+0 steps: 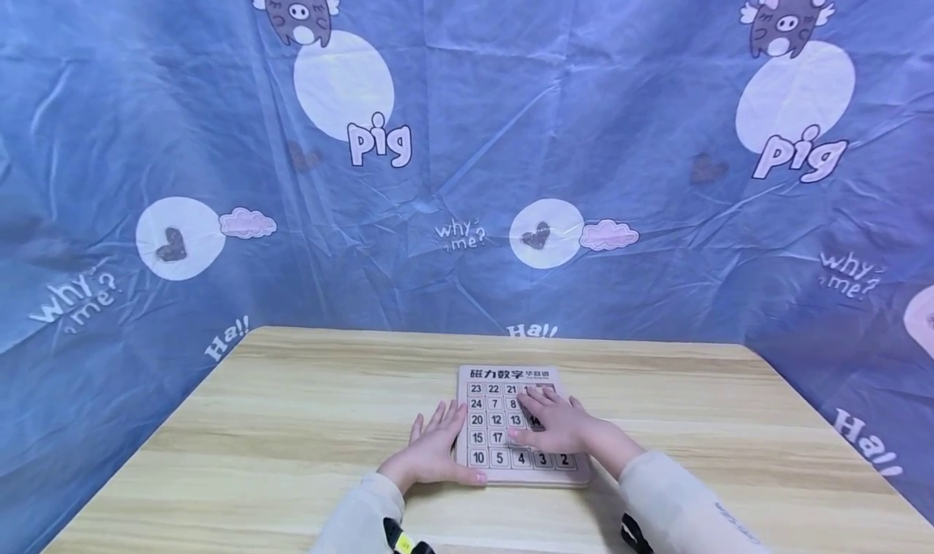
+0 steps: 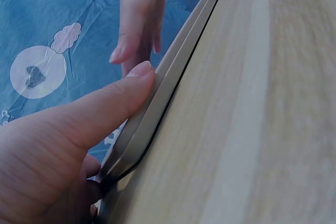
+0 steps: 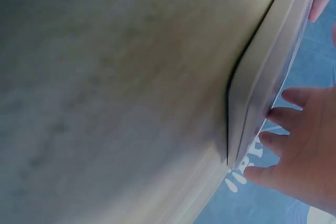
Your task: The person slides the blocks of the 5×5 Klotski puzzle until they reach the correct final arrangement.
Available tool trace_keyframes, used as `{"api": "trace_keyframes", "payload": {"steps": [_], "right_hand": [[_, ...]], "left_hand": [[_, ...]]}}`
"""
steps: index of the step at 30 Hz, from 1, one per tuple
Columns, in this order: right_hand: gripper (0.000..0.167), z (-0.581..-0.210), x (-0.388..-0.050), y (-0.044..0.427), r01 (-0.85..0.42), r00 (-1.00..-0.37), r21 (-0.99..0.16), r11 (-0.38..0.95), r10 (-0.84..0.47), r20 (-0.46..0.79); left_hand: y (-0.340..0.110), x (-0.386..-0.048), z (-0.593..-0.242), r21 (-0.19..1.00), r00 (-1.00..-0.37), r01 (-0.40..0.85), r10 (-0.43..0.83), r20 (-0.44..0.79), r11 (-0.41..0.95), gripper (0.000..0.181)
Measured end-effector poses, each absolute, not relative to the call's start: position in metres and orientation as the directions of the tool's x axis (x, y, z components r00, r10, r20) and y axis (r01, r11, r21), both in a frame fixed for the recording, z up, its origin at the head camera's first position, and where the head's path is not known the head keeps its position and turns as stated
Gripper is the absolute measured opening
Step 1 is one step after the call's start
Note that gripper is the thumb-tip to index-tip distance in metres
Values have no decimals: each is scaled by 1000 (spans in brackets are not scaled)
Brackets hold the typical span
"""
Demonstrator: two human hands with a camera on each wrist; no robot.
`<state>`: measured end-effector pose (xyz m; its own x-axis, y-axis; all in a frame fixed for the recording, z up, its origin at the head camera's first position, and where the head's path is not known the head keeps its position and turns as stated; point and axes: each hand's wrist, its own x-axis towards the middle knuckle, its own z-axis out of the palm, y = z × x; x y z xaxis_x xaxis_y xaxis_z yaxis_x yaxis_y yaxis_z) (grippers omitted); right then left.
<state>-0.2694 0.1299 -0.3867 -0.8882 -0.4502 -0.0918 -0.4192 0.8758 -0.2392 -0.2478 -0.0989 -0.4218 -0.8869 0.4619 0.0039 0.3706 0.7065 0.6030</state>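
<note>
A number sliding puzzle [image 1: 525, 478] lies flat on the table, a pale board with rows of square numbered tiles and dark Chinese lettering along its far edge. At its near left corner my left hand [image 1: 432, 448] touches the board, fingers spread along the left side and thumb on the near edge. The left wrist view has that thumb [image 2: 118, 100] against the board's rim. My right hand [image 1: 558, 424] is over the right-hand tiles with extended fingers, covering several numbers. In the right wrist view its fingers [image 3: 281, 116] are at the board's far side; exact contact is unclear.
The light wooden table [image 1: 277, 424] extends around the board on all sides. Behind it hangs a blue cloth [image 1: 452, 294] printed with pigs, hearts and words. Dark straps [image 1: 633, 534] are on both wrists, over pale sleeves.
</note>
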Motion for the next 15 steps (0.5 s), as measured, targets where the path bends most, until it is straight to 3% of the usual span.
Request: {"api": "trace_keyframes", "payload": {"steps": [15], "right_hand": [[87,-385,-249,174,-529,-835,-273,803,-551,-2]], "left_hand": [[-99,-246,-420,609,-884,376,468,9,699,110]]}}
